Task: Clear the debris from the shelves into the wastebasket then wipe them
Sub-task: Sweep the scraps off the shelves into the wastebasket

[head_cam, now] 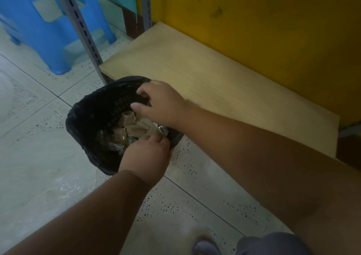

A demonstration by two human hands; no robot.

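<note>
Debris-dumping step: left hand (145, 153) grips the wastebasket (93, 118) rim; right hand (156, 104), fingers loosely spread, releases brown scraps (132, 127) below it. Next, I judge: wipe the shelf (214, 85) beyond.

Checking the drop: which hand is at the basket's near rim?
The left hand, at the wastebasket's near rim, fingers on the silvery wrapper. The right hand is over the far side by the shelf.
</note>
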